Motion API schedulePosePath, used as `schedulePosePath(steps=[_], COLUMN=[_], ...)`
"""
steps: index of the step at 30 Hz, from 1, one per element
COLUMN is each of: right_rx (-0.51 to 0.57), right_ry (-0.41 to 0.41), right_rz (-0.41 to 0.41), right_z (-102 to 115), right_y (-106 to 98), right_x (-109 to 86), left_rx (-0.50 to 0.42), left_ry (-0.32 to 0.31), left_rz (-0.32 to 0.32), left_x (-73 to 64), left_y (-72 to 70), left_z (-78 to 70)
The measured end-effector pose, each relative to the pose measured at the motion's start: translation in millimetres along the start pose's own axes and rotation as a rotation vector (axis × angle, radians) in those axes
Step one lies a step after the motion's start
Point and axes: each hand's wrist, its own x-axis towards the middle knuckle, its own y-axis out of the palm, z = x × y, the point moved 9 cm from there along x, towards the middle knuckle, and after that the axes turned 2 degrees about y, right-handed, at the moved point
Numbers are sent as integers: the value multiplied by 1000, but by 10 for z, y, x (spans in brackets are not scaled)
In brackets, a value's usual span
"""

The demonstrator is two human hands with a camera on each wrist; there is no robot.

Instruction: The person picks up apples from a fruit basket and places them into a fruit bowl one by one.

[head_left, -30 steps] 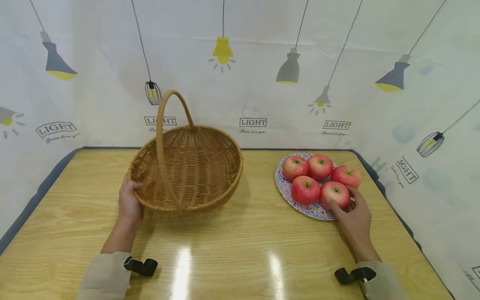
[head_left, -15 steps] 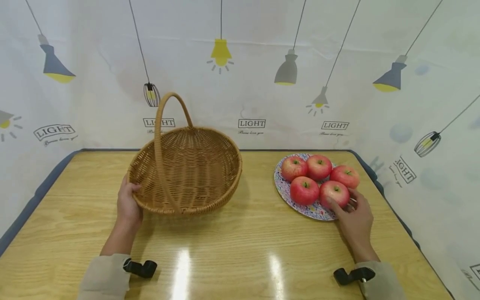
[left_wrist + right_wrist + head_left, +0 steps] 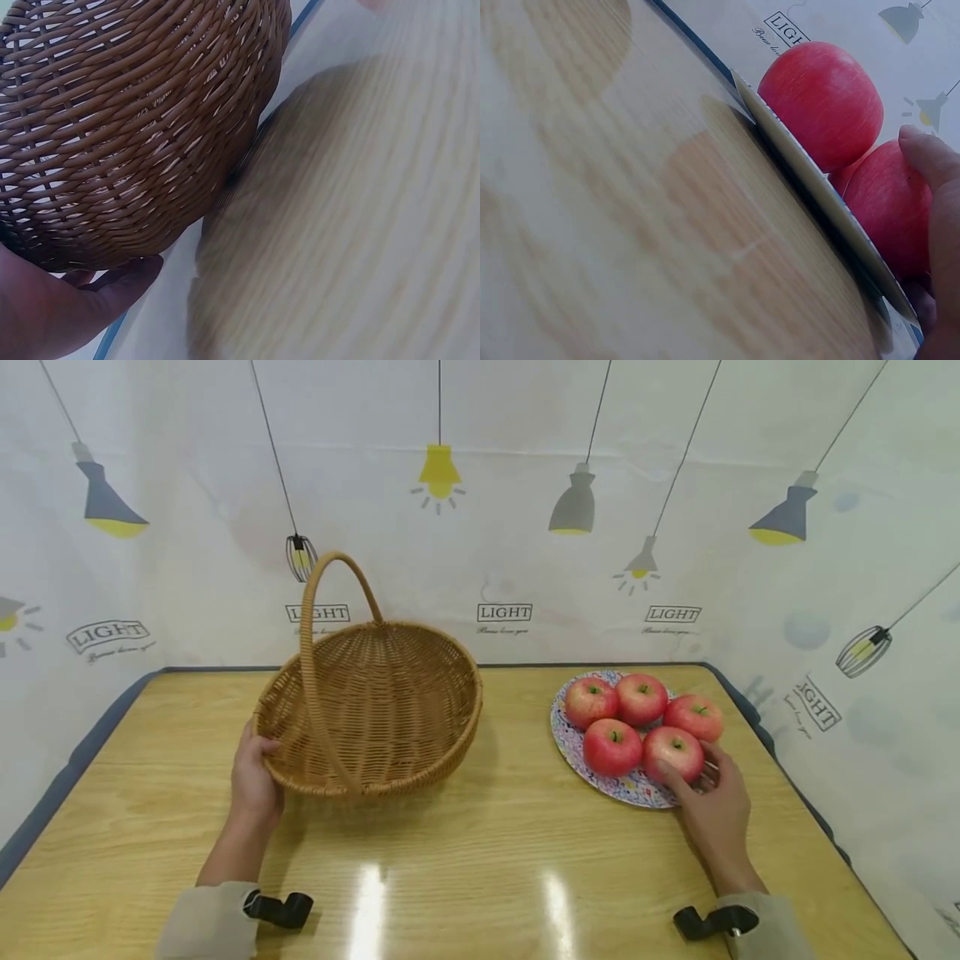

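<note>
My left hand (image 3: 257, 783) holds a brown wicker basket (image 3: 390, 702) by its left side, thumb over the rim, in the head view. The basket leans toward me with its handle up, and no contents show inside. In the left wrist view, fingers (image 3: 131, 285) curl against the outside of the weave. At the right, a patterned plate (image 3: 581, 764) bears several red apples. My right hand (image 3: 716, 802) grips the front right apple (image 3: 675, 750), thumb on the near side and fingers on the far side. In the right wrist view this apple (image 3: 889, 206) still sits at the plate.
Both things are on a light wooden table (image 3: 465, 860) with a dark edging along its back and sides. A pale backdrop (image 3: 517, 543) printed with lamps rises behind and beside it. Black wrist devices (image 3: 279, 910) are strapped over both sleeves.
The basket and its handle have shifted slightly left with my left hand. My right hand keeps its place on the apple. The head view has tilted a little.
</note>
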Motion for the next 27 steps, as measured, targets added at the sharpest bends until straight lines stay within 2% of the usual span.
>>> schedulePosePath(steps=[4, 7, 12, 16, 18, 21, 25, 27], right_rx=[34, 71, 132, 174, 157, 96, -33, -81], right_ry=[5, 15, 61, 98, 72, -12, -203, -292], right_rz=[18, -10, -89, -93, -64, 36, 200, 254], right_z=[-5, -37, -118, -91, 16, 235, 565, 730], right_y=[-1, -52, -150, -214, -249, -277, -295, -296], right_x=[-21, -10, -1, -31, -33, -35, -52, -60], left_rx=[2, 20, 73, 150, 203, 295, 425, 471], left_ry=[1, -15, -83, -135, -134, -112, -105, -106], left_rz=[-14, -11, -20, 1, 33, 90, 160, 182], left_x=[-29, 1, 71, 90, 93, 110, 158, 192], left_y=[-30, -5, 44, 93, 128, 173, 235, 267], left_z=[8, 28, 74, 71, 31, -54, -132, -164])
